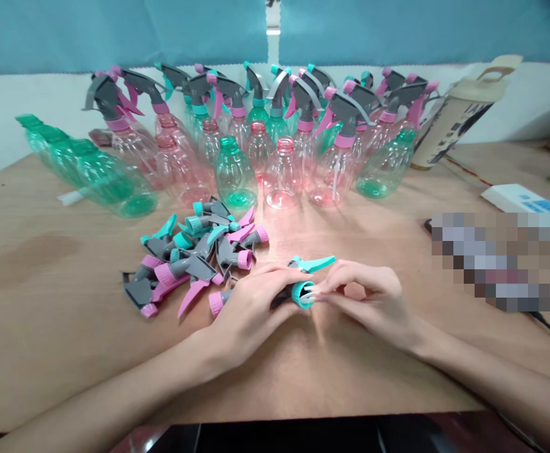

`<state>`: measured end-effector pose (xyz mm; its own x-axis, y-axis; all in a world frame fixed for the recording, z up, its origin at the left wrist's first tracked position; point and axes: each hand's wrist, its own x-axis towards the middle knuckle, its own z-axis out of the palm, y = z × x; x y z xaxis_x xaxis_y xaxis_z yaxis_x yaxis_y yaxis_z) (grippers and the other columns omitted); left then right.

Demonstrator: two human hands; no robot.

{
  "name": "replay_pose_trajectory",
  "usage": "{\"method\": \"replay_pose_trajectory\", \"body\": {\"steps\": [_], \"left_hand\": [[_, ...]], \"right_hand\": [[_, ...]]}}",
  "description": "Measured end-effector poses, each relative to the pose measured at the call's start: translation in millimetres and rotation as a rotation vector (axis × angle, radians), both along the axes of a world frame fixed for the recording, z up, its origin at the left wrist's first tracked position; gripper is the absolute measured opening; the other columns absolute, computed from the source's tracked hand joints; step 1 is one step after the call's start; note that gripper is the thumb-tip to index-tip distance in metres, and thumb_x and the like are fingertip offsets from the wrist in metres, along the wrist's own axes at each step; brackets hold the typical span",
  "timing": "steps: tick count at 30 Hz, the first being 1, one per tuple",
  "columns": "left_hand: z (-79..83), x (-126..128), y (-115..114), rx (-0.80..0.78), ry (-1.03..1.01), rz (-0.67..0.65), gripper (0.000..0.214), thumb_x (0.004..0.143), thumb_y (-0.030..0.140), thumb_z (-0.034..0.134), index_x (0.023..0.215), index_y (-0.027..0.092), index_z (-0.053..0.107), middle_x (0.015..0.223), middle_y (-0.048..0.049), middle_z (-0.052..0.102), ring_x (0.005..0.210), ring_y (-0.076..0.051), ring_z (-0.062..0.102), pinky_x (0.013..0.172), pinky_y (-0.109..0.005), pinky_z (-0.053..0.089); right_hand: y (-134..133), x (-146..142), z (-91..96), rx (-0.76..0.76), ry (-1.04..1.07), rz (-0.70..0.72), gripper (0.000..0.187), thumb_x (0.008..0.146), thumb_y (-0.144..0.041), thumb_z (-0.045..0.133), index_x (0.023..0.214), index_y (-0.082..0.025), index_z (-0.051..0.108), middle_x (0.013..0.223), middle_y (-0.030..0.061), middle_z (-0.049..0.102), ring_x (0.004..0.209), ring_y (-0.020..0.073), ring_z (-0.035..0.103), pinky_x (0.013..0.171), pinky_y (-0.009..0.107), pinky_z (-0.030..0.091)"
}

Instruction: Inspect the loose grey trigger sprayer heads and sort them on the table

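My left hand (pixel 256 296) is closed around a grey trigger spray head with a teal collar (pixel 302 294) and a teal trigger (pixel 317 263). The collar's open end faces right. At that opening, the fingertips of my right hand (pixel 369 292) are pinched together. Something small and whitish shows inside the collar by those fingertips, too small to make out. Beside my left hand lies a pile of loose spray heads (pixel 187 264), grey with pink or teal parts. One pink collar (pixel 216 304) pokes out right next to my left hand.
Clear pink and green bottles stand across the back, many with spray heads fitted; a green open-necked bottle (pixel 236 176) is in front. Green bottles (pixel 100 173) line the left. On the right are a tumbler (pixel 464 113), a white power strip (pixel 525 204) and a blurred-out device (pixel 496 264).
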<state>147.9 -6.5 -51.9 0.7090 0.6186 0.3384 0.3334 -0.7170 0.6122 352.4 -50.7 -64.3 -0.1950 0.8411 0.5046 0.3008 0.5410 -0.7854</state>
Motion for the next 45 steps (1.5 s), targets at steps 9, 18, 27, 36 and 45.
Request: {"method": "replay_pose_trajectory", "body": {"steps": [9, 18, 27, 36, 45], "left_hand": [[4.1, 0.2, -1.1, -0.075, 0.008, -0.003, 0.033, 0.082, 0.012, 0.065, 0.113, 0.022, 0.06, 0.11, -0.0019, 0.067, 0.1, -0.018, 0.061, 0.089, -0.033, 0.048], [1.9, -1.0, -1.3, -0.074, 0.008, -0.003, 0.034, 0.083, 0.012, 0.064, 0.115, 0.022, 0.059, 0.111, -0.0028, 0.066, 0.104, -0.019, 0.059, 0.09, -0.033, 0.047], [1.0, -0.6, -1.5, -0.062, 0.012, -0.027, 0.032, 0.086, 0.017, 0.063, 0.117, 0.021, 0.057, 0.11, -0.0023, 0.065, 0.106, -0.018, 0.056, 0.092, -0.031, 0.045], [-0.6, -0.1, -1.2, -0.004, 0.001, -0.03, 0.034, 0.084, 0.017, 0.065, 0.117, 0.022, 0.056, 0.108, -0.0031, 0.065, 0.103, -0.02, 0.057, 0.088, -0.034, 0.048], [-3.3, -1.7, -1.5, 0.0, 0.015, -0.02, 0.038, 0.086, 0.016, 0.062, 0.122, 0.026, 0.054, 0.108, -0.0031, 0.061, 0.102, -0.019, 0.057, 0.087, -0.034, 0.049]], "right_hand": [[0.3, -3.3, 6.9, 0.382, -0.161, -0.064, 0.021, 0.077, -0.006, 0.067, 0.092, -0.02, 0.062, 0.083, 0.0046, 0.067, 0.077, 0.0171, 0.064, 0.066, 0.034, 0.056], [-0.1, -1.6, 2.3, 0.352, -0.199, -0.011, 0.034, 0.075, -0.004, 0.063, 0.104, -0.018, 0.053, 0.081, 0.0053, 0.066, 0.069, 0.0167, 0.06, 0.059, 0.034, 0.053], [-0.2, -0.5, -0.5, 0.438, -0.275, -0.016, 0.046, 0.071, -0.002, 0.062, 0.113, -0.015, 0.049, 0.088, 0.0089, 0.067, 0.083, 0.0232, 0.066, 0.069, 0.039, 0.057], [-0.1, -3.5, -1.1, 0.383, -0.288, -0.041, 0.041, 0.073, -0.004, 0.062, 0.11, -0.016, 0.048, 0.086, 0.0069, 0.066, 0.075, 0.0189, 0.063, 0.062, 0.032, 0.054], [-0.4, -3.6, 2.2, 0.355, -0.351, -0.076, 0.043, 0.076, -0.006, 0.063, 0.114, -0.018, 0.047, 0.086, 0.0043, 0.065, 0.077, 0.0168, 0.061, 0.06, 0.029, 0.055]]}}
